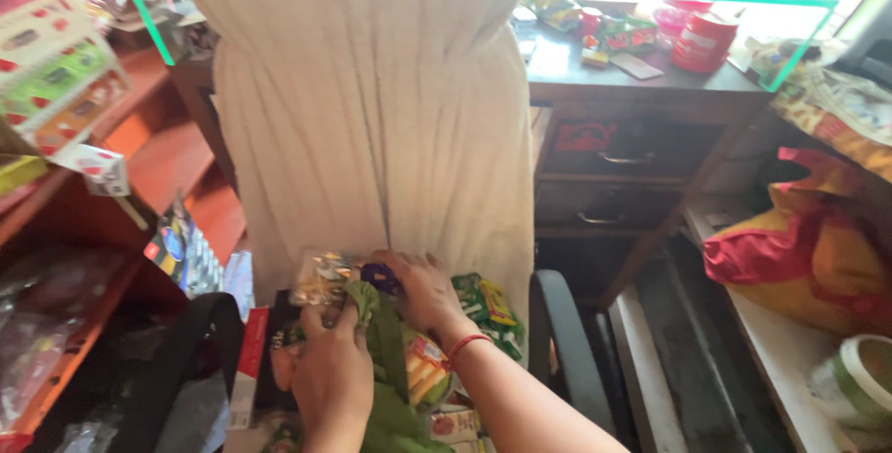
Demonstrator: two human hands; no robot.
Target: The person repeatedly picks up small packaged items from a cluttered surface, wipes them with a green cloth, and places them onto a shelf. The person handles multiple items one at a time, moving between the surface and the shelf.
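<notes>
While both hands' grips, left hand and right hand, clamp snack packets, seemingly on a chair between shop shelves

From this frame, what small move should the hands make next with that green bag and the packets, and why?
Probably the right hand should push the clear packet down into the green bag, while the left hand grips the bag's edge. Both hands are on the pile of snack packets on the chair, and the packet sits at the bag's top.
</notes>
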